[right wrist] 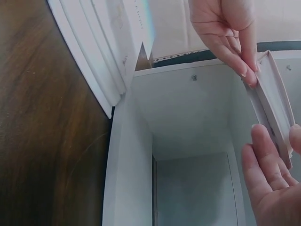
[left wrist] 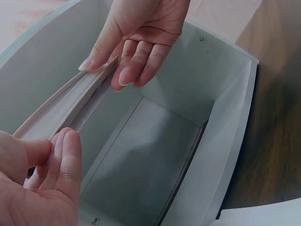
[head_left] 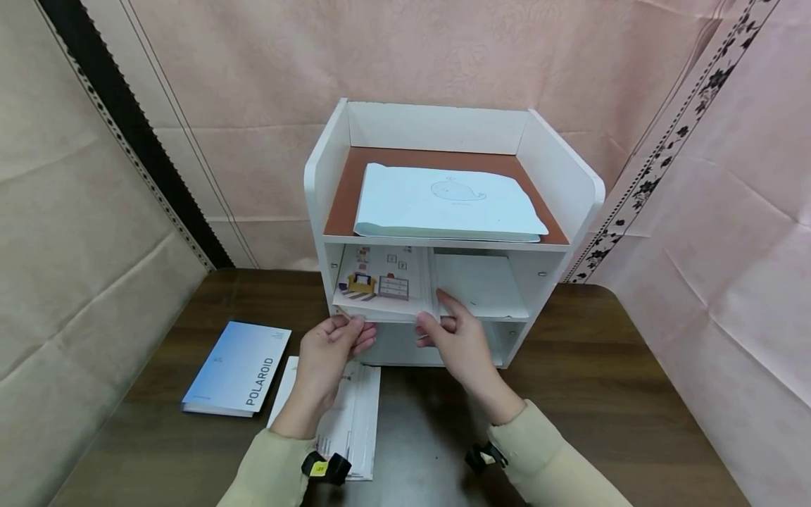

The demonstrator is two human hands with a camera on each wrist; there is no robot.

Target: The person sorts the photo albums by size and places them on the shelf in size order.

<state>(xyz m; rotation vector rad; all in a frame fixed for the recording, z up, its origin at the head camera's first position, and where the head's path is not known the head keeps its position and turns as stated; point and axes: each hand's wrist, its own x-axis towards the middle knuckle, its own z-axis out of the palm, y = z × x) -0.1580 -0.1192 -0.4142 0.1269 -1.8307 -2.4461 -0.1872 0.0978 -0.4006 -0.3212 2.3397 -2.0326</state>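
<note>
Pressed together, our left thumb and fingers pinched the left front corner of a picture book [head_left: 386, 282], our left hand [head_left: 326, 352] low at that edge. At the opposite corner our right hand [head_left: 461, 345] took a looser hold, thumb on the cover and fingers below, with the index finger reaching out straighter along the side. We had the book lying on the left part of the middle level of a white shelf unit [head_left: 567, 169], its front edge between our hands. Above it lay a whale-printed pad [head_left: 450, 204]; on the table, a blue POLAROID booklet [head_left: 234, 370] lay beside white booklets [head_left: 362, 422], partly hidden by our left arm.
</note>
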